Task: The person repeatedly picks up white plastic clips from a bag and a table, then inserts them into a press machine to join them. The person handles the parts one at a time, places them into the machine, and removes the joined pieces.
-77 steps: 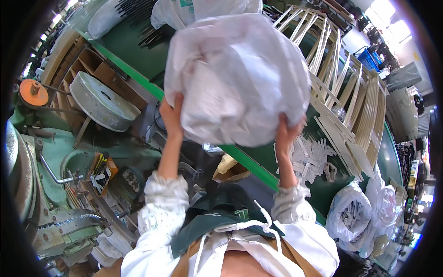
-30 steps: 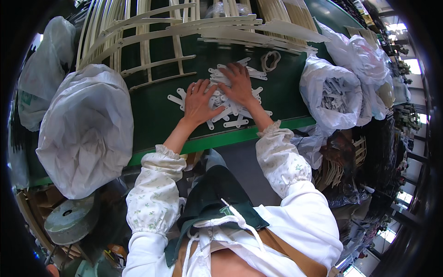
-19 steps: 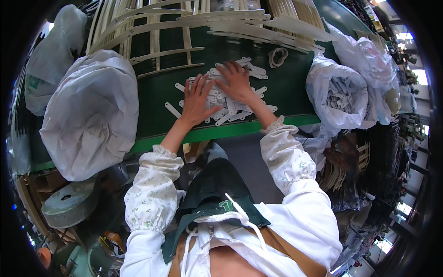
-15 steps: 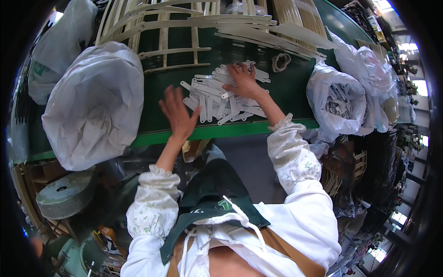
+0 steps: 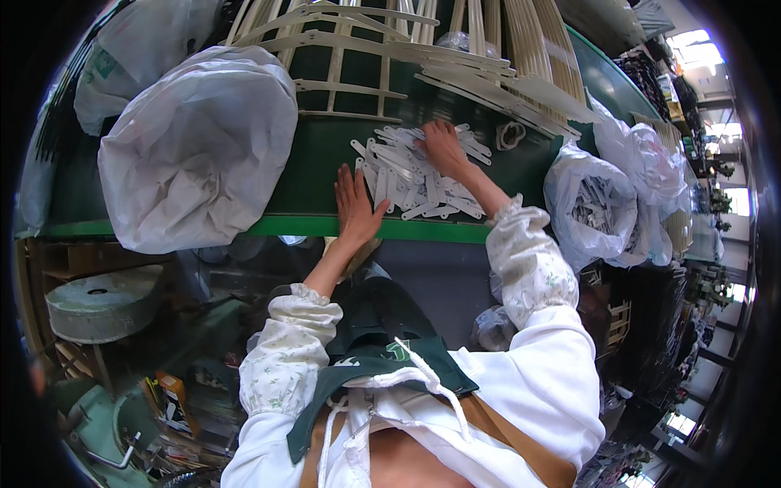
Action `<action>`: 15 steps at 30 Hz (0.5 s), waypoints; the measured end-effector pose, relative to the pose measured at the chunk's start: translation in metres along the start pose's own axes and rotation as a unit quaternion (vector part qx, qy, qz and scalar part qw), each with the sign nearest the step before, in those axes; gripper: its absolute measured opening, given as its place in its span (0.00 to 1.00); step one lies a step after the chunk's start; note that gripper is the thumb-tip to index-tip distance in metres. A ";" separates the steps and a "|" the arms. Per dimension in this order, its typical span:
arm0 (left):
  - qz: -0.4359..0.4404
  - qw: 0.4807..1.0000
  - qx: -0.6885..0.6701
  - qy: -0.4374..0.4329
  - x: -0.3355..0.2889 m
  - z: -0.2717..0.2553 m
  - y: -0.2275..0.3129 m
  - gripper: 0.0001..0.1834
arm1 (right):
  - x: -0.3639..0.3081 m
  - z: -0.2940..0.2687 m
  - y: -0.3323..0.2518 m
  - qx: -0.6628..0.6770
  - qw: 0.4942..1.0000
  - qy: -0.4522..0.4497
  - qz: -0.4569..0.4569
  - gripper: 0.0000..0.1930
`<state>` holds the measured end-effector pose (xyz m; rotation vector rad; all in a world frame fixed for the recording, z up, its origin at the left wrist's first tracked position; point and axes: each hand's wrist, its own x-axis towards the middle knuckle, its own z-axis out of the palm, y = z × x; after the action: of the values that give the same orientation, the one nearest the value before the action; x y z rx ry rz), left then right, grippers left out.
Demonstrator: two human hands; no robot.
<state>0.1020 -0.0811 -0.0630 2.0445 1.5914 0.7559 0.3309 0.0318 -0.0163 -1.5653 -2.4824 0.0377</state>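
Left hand (image 5: 356, 213) open and empty, right hand (image 5: 446, 150) curled, hold unclear: sweeping could push white strips (image 5: 394, 164) off the counter (image 5: 316, 172).

The bare right hand (image 5: 445, 150) hides part of the heap of flat, white, holed strips (image 5: 399, 167); the upper edge cuts off long cream slats (image 5: 537, 45) and a translucent plastic bag (image 5: 146, 57).

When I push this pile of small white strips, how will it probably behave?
The pile of strips will likely spread rather than move as one block, since they lie loose and crossed. Each looks thin and flat, so is probably light and unlikely to roll. They seem fairly stiff, as their outlines look straight.
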 end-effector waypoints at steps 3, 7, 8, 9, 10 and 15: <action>0.005 1.000 0.016 -0.008 -0.009 -0.010 -0.014 0.45 | 0.006 -0.017 -0.014 0.108 0.987 -0.092 0.072 0.14; -0.011 1.000 0.013 -0.008 -0.012 -0.025 -0.024 0.43 | 0.013 -0.026 -0.023 0.195 0.978 0.047 0.053 0.13; -0.014 1.000 0.015 0.001 -0.014 -0.030 -0.026 0.42 | 0.016 -0.028 -0.026 0.221 0.969 0.109 0.021 0.13; -0.017 1.000 0.016 0.014 -0.014 -0.037 -0.028 0.41 | 0.021 -0.032 -0.030 0.245 0.954 0.172 -0.014 0.12; -0.025 0.999 0.019 0.022 -0.020 -0.041 -0.032 0.39 | 0.028 -0.034 -0.048 0.412 0.898 0.155 0.012 0.12; -0.080 0.992 -0.002 0.100 -0.045 -0.075 -0.055 0.33 | 0.054 -0.007 -0.179 0.818 0.571 -0.007 0.062 0.18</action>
<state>0.0038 -0.1106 -0.0481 1.8594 1.8345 0.9270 0.1504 0.0009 0.0226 -0.6578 -1.0662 1.7162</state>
